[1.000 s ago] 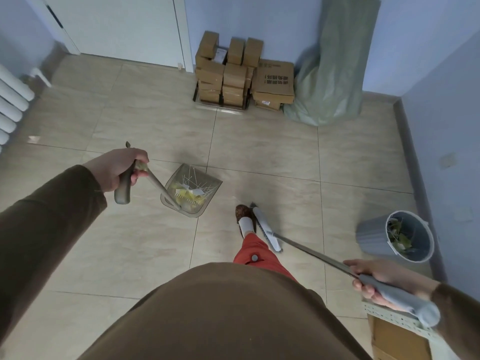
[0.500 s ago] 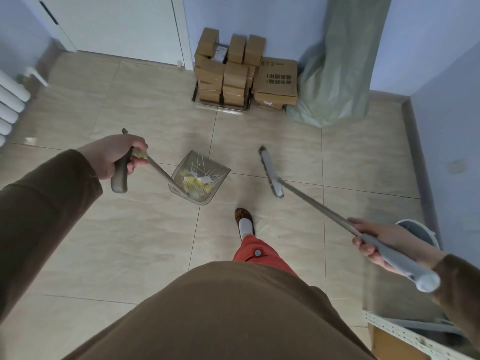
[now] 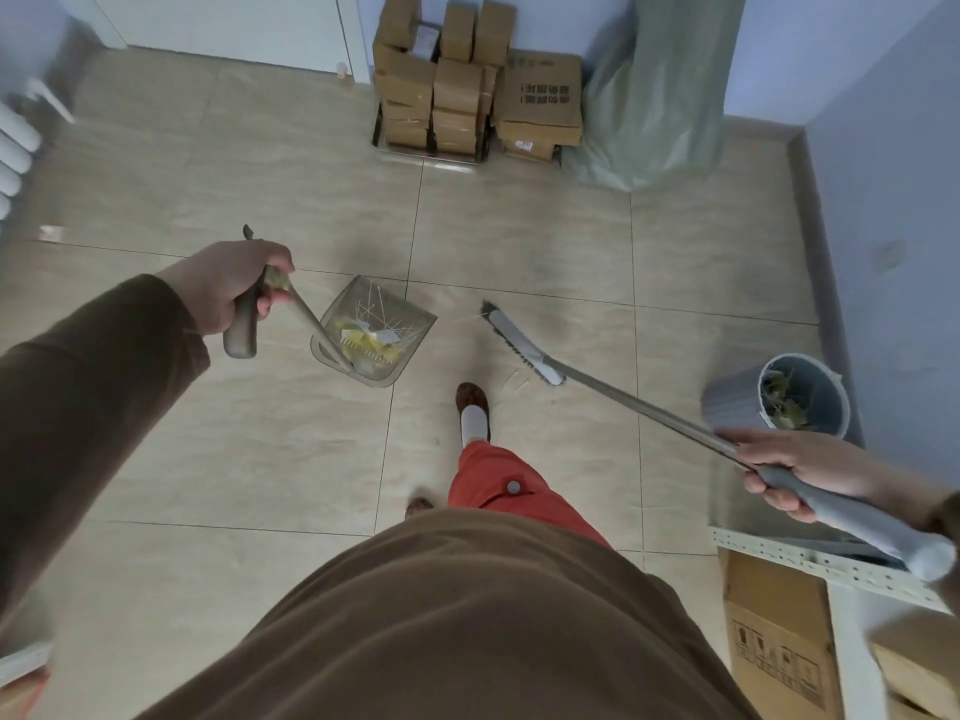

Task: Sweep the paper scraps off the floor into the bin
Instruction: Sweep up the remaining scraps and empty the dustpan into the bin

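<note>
Beige floor tiles (image 3: pixel 291 449) fill the frame as my left hand (image 3: pixel 228 288) grips the loaded dustpan (image 3: pixel 375 332) at centre and my right hand (image 3: pixel 795 472) holds the broom (image 3: pixel 524 350), so I should keep the pan level toward the bin (image 3: pixel 800 394) at right.

Bin (image 3: pixel 727 402): contents too small and blurred to sort.
Radiator (image 3: pixel 13 153): cut by the left edge.
Green sack (image 3: pixel 660 96): top cut by the frame.
Box labels (image 3: pixel 550 96): print unreadable.
Second foot (image 3: pixel 418 507): mostly hidden under the brown top (image 3: pixel 467 615).
Broom handle (image 3: pixel 649 413): partly hidden inside the right hand (image 3: pixel 795 472).
</note>
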Demonstrator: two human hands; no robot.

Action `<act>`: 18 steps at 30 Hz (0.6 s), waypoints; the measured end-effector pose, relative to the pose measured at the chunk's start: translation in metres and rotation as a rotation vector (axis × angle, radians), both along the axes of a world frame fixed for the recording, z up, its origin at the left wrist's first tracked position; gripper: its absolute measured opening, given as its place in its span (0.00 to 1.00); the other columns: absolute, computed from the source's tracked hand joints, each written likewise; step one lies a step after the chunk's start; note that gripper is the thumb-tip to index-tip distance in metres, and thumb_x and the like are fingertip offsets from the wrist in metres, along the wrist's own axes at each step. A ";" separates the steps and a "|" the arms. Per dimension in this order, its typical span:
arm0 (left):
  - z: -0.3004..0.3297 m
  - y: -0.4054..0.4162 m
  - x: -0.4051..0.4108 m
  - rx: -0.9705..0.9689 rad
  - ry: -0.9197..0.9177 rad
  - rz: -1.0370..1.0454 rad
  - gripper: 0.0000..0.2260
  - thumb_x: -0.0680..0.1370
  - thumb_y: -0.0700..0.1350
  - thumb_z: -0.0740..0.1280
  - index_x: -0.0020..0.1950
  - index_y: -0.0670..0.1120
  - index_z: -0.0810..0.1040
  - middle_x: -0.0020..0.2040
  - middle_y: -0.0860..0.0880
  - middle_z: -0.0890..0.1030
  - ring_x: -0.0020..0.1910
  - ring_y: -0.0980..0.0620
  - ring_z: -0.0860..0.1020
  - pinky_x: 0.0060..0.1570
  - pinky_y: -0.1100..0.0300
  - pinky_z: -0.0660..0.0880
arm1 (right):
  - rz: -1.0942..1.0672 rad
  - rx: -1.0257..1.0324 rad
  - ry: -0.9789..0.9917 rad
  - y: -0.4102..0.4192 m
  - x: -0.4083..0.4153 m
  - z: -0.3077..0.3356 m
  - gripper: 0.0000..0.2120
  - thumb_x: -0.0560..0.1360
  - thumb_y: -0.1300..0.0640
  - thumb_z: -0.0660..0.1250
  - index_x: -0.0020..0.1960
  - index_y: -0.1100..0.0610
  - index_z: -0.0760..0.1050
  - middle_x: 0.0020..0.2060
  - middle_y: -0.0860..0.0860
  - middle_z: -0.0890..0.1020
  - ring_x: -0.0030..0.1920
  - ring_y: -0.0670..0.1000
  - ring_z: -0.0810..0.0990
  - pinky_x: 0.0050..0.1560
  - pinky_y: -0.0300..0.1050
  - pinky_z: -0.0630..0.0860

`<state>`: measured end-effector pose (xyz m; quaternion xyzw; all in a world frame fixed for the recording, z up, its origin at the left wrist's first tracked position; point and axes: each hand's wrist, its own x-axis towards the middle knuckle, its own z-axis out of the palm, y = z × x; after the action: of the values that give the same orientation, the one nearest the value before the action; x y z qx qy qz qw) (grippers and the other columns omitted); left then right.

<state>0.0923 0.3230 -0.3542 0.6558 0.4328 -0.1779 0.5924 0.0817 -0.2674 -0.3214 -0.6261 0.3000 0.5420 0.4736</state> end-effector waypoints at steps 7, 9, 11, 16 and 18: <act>-0.009 -0.016 -0.002 0.020 0.037 0.026 0.03 0.76 0.39 0.66 0.45 0.44 0.72 0.40 0.46 0.74 0.26 0.54 0.81 0.17 0.68 0.65 | 0.243 -0.187 -0.025 -0.008 -0.028 -0.016 0.14 0.82 0.64 0.61 0.64 0.52 0.74 0.31 0.58 0.76 0.23 0.50 0.71 0.20 0.39 0.69; -0.011 -0.017 0.002 0.028 0.047 0.037 0.04 0.76 0.39 0.65 0.44 0.44 0.71 0.41 0.45 0.74 0.24 0.54 0.81 0.17 0.69 0.65 | 0.252 -0.220 -0.037 -0.008 -0.030 -0.023 0.13 0.82 0.64 0.62 0.62 0.52 0.76 0.29 0.57 0.77 0.22 0.49 0.72 0.20 0.38 0.69; -0.012 -0.016 0.007 0.032 0.059 0.041 0.04 0.77 0.39 0.66 0.44 0.44 0.71 0.42 0.44 0.75 0.23 0.54 0.80 0.18 0.69 0.65 | 0.294 -0.248 -0.055 -0.013 -0.029 -0.023 0.13 0.81 0.63 0.63 0.62 0.51 0.76 0.29 0.57 0.77 0.23 0.49 0.72 0.21 0.38 0.69; -0.005 -0.018 0.034 0.027 0.074 0.019 0.04 0.77 0.40 0.66 0.46 0.44 0.71 0.44 0.41 0.76 0.22 0.54 0.80 0.17 0.68 0.66 | 0.138 -0.199 -0.019 -0.034 -0.014 -0.015 0.14 0.81 0.65 0.62 0.64 0.55 0.76 0.29 0.60 0.75 0.21 0.51 0.70 0.18 0.38 0.69; -0.001 -0.021 0.045 0.027 0.076 0.002 0.04 0.77 0.40 0.66 0.47 0.44 0.71 0.44 0.40 0.76 0.20 0.54 0.79 0.17 0.69 0.66 | 0.063 -0.159 0.004 -0.040 -0.008 -0.010 0.15 0.82 0.64 0.60 0.67 0.54 0.75 0.30 0.60 0.75 0.22 0.51 0.71 0.18 0.39 0.70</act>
<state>0.1368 0.3023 -0.3553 0.6561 0.4581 -0.1961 0.5667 0.0740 -0.3078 -0.3315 -0.6698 0.3234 0.5321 0.4045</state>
